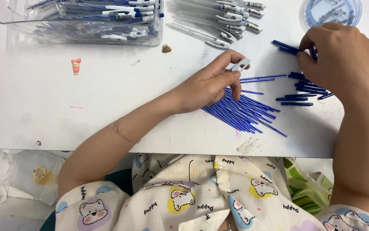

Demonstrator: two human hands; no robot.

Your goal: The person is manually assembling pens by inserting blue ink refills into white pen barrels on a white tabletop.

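Observation:
My left hand rests over a pile of thin blue ink refills on the white table and pinches a small white pen part between thumb and forefinger. My right hand is at the right, fingers closed on a dark blue pen piece that sticks out to the left. Several more dark blue pieces lie just under and left of that hand.
A clear plastic box of assembled blue-and-white pens stands at the back left. Loose clear pen barrels lie at the back centre. A round blue-tinted container sits at the back right. A small pink figurine and a tiny brown charm lie on the table.

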